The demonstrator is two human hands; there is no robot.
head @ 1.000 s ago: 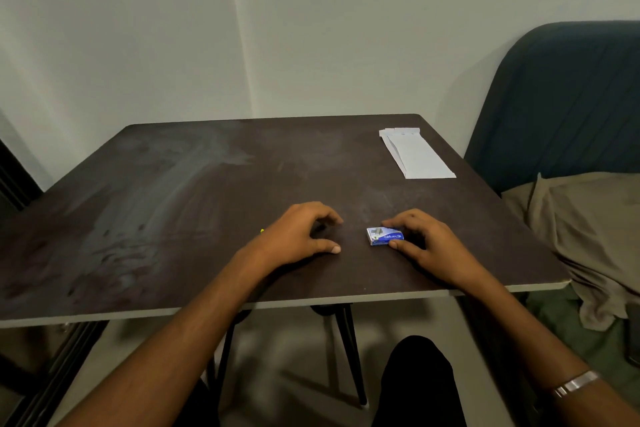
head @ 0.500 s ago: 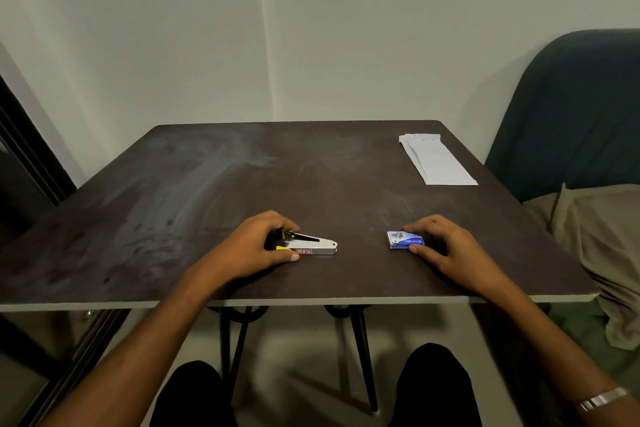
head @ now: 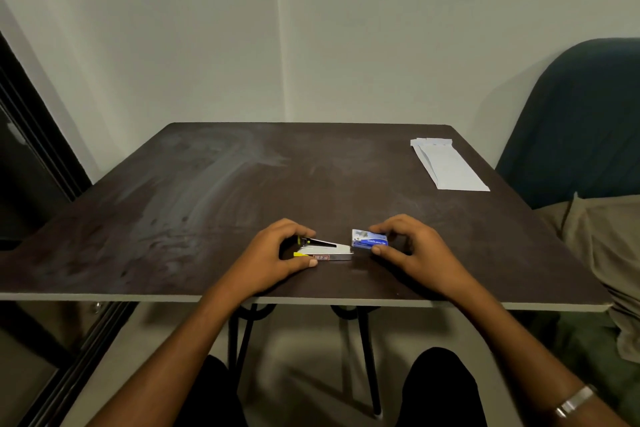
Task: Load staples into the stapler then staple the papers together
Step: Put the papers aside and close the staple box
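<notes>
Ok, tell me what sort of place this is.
Probably a room in a home rather than an office: a small dark table pushed into a bare wall corner, a dark blue upholstered chair beside it, and a beige cloth draped over the seat.

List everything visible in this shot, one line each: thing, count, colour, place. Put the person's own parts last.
stapler: 1, silver with yellow and black parts, near middle of the table, lying flat.
staple box: 1, blue, just right of the stapler's tip.
papers: 1 small stack, white, far right corner of the table.
table: 1, dark brown with pale edge, centre.
chair: 1, dark teal, right of the table.
cloth: 1, beige, draped at the right edge.
wall: pale grey, behind the table.
left hand: 1, gripping the stapler's rear end.
right hand: 1, fingers on the staple box.
bracelet: 1, silver, right wrist.
legs: 2, in black, under the table.
</notes>
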